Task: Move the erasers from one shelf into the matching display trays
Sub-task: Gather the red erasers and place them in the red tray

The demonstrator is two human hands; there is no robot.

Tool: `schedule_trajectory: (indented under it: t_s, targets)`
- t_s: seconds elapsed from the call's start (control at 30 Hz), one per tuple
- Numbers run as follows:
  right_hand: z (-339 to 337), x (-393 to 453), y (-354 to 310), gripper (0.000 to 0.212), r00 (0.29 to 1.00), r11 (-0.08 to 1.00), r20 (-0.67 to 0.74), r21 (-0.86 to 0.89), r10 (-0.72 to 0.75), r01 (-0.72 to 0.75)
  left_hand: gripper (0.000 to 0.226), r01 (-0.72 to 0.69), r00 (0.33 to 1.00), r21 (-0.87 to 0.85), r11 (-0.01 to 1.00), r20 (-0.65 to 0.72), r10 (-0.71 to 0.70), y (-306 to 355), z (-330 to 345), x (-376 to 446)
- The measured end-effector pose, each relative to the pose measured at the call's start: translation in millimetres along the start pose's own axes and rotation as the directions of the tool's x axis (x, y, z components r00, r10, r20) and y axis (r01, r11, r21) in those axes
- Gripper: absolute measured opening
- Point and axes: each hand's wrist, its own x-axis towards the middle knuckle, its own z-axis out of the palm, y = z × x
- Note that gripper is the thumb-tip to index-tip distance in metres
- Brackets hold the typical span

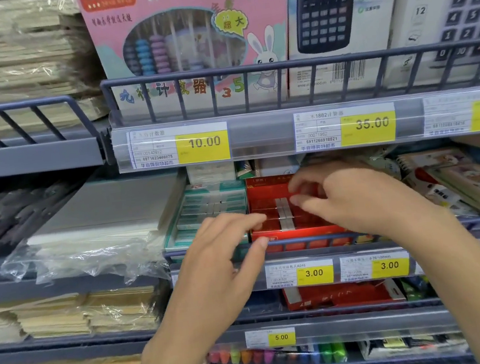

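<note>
Erasers in red sleeves lay in rows inside the red display tray on the middle shelf, and beside them, just to the left, a green tray held rows of erasers in teal-and-white sleeves. The two trays stood touching, both behind the grey wire rail at the shelf front.

Your left hand reached up from below with its fingers loosely spread; the fingertips sat at the seam where the red tray meets the green one, and the thumb lay near the rail. It was holding nothing that you could see. Your right hand hovered over the right half of the red tray, fingers curled and parted, tips pointing left toward the pale bands in the middle of the red erasers. The motion blur was too strong to tell whether those fingers touched or pinched an eraser.

Under the rail, two yellow price tags reading 3.00 sat in the label strip. On the shelf above, a pink abacus box stood next to a calculator box, with tags of 10.00 and 35.00 beneath them. To the left of the green tray lay a stack of paper in clear plastic wrap. To the right of the red tray were notebooks, tilted.
</note>
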Motion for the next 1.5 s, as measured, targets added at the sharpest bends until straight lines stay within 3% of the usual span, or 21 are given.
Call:
schedule_trajectory:
  t_s: [0.07,0.2,0.3,0.4,0.53,0.6,0.77,0.93,1.13,1.5]
  targets:
    - [2,-17,-8,0.012,0.991,0.972,-0.132,0.233,0.008,0.023,0.025,0.046,0.995,-0.115,0.992,-0.085,-0.056,3,-5,-7]
    - [19,-63,-24,0.012,0.969,0.721,-0.244,0.679,0.046,0.137,0.02,0.148,0.968,-0.434,0.889,-0.122,-0.22,1,-12,-30]
    - [49,-103,-25,0.013,0.968,0.6,-0.219,0.793,0.12,0.105,0.02,0.254,0.943,-0.565,0.785,-0.036,-0.331,-10,-3,-56]
    - [94,-150,-19,0.017,0.964,0.479,-0.082,0.877,0.254,-0.052,0.021,0.451,0.88,-0.596,0.664,0.173,-0.442,-27,26,-94]
    - [171,-229,-1,0.01,0.859,0.31,0.163,0.887,0.486,-0.343,0.013,0.722,0.689,-0.485,0.492,0.453,-0.566,-58,86,-164]
    - [206,-275,11,0.011,0.764,0.2,0.288,0.857,0.577,-0.474,0.012,0.836,0.548,-0.385,0.391,0.556,-0.625,-69,114,-205]
    - [256,-387,32,0.011,0.502,0.0,0.481,0.722,0.719,-0.692,0.014,0.95,0.281,-0.101,0.294,0.684,-0.673,-74,159,-287]
    - [274,-483,48,0.009,0.295,-0.191,0.567,0.644,0.769,-0.74,0.016,0.945,0.197,0.036,0.324,0.73,-0.654,-40,190,-311]
    - [267,-582,71,0.012,0.147,-0.312,0.589,0.604,0.795,-0.733,0.015,0.917,0.181,0.089,0.389,0.775,-0.605,39,242,-308]
    - [193,-642,168,0.009,0.117,-0.273,0.398,0.786,0.91,-0.555,0.013,0.825,0.144,0.152,0.544,0.874,-0.464,160,349,-291]
